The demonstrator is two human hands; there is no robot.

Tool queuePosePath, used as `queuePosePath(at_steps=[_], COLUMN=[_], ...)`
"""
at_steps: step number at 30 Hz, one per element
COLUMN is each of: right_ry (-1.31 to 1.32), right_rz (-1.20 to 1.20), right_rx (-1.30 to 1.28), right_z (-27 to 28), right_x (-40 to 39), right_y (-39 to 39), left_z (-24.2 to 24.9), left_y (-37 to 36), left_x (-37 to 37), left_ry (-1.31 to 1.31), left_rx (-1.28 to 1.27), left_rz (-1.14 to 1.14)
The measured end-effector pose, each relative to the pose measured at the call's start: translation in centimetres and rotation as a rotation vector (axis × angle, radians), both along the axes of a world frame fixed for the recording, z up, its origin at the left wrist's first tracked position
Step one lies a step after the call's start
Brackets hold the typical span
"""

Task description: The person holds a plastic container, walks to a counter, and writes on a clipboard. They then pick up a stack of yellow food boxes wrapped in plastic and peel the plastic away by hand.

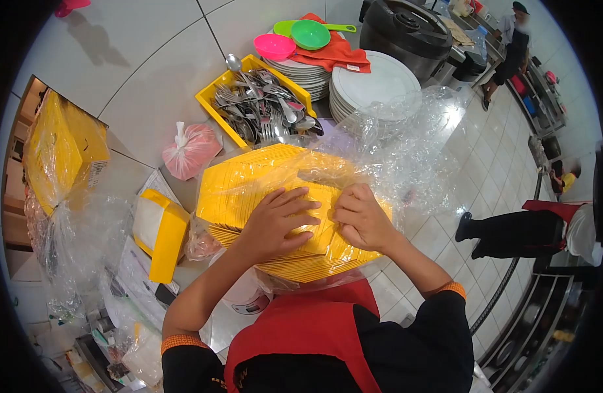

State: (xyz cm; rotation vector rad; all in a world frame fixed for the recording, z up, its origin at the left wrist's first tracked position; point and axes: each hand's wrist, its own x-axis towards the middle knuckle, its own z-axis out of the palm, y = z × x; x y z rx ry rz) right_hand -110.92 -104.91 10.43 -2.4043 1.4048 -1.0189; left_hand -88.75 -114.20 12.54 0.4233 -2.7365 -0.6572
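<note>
A large clear plastic bag [396,141] holds a thick stack of flat yellow cardboard pieces [249,177] in front of my chest. My left hand [280,221] rests on the stack with its fingers spread. Close beside it, my right hand [359,216] is closed, its fingers curled against the stack's right part. Whether it pinches plastic or card is hidden. The bag's crumpled loose end stretches toward the white plates.
Behind the stack are a yellow cutlery bin [255,108], white plates [373,78] and a black cooker [406,29]. A knotted pink bag [191,150] and a yellow box [160,232] lie left. Other people [544,232] stand at right.
</note>
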Motion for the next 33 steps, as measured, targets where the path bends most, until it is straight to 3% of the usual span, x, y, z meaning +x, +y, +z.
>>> queuePosePath(at_steps=[21,27,31,33], right_ry=[-0.111,-0.019,0.189,0.102], right_rz=[-0.008,-0.056,-0.104,-0.082], right_rx=[0.045,0.005,-0.022,0.026], right_z=[-0.3,0.3,0.7,0.0], right_x=[-0.6,0.4,1.4,1.5], right_y=[0.5,0.1,-0.1,-0.1], left_z=[-0.3,-0.4,0.5,0.7], left_y=[-1.0,-0.8,-0.7,-0.4], left_x=[0.2,0.2,0.1,-0.3], left_ry=[0.034,0.033,-0.051,-0.029], left_rx=[-0.021,-0.03,-0.045,-0.029], left_rz=[-0.04,-0.034,-0.024,-0.032])
